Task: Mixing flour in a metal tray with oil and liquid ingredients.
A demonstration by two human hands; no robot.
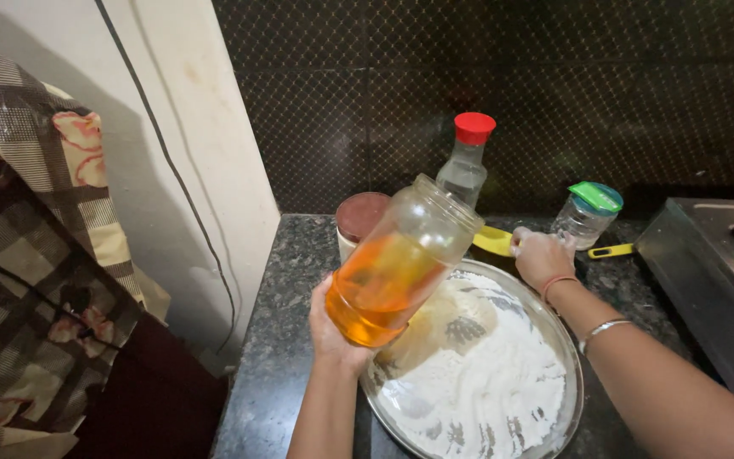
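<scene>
Jar point(401, 259) of clear plastic, round-bodied and uncapped, sits in your left hand point(333, 327), which wraps its base from below. Amber liquid fills its lower half. Its long axis tilts, mouth pointing up and to the right, over the near-left edge of the wide steel plate point(573, 399) heaped with powdery white flour point(486, 374). Your right hand point(542, 255) rests closed at the plate's far rim; what it grips cannot be told. Speckled granite counter point(286, 289) lies beneath.
</scene>
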